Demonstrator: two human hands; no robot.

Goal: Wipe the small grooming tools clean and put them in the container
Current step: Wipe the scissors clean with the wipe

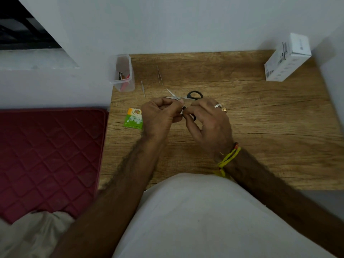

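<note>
Small scissors (193, 95) with black handle loops are held above the wooden table (260, 118), blades spread apart and pointing left. My left hand (160, 116) pinches them near the blades. My right hand (208, 123) curls its fingers round the lower handle loop. A small white scrap, perhaps a wipe, shows between the two hands. Metal tweezers (159, 75) and a thin metal tool (143, 88) lie on the table beyond my hands. A clear plastic container (130, 71) stands at the table's far left corner with a few tools inside, one of them red.
A green and orange sachet (133, 119) lies just left of my left hand. A white carton (286, 58) sits at the far right corner against the wall. A maroon quilted cushion (50, 155) borders the table's left edge.
</note>
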